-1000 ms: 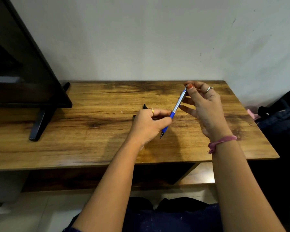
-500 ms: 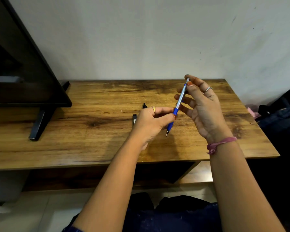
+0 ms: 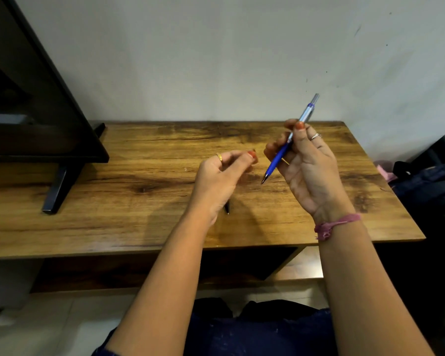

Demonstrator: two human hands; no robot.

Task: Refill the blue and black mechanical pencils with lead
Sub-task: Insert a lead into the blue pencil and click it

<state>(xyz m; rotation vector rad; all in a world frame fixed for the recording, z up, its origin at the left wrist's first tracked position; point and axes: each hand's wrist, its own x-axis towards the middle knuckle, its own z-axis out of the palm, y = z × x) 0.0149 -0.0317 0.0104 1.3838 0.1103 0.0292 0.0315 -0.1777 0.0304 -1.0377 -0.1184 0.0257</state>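
Observation:
My right hand (image 3: pixel 311 173) is raised above the wooden table (image 3: pixel 129 217) and grips the blue mechanical pencil (image 3: pixel 280 158) by the middle of its barrel. The pencil is tilted, its tip pointing down and left and its silver cap end up to the right. To the left, apart from the pencil, my left hand (image 3: pixel 219 183) hovers with the thumb and forefinger pinched together; I see nothing between them. The black mechanical pencil (image 3: pixel 226 209) lies on the table under my left hand, with only its tip showing.
A black television (image 3: pixel 36 106) stands on the table's left end, and its foot (image 3: pixel 58 188) reaches toward the front. A dark bag (image 3: pixel 429 191) sits off the table's right side. A white wall runs behind the table.
My left hand has let go of the blue pencil and pulled away to the left. My right hand now holds the pencil alone and has shifted it up and right.

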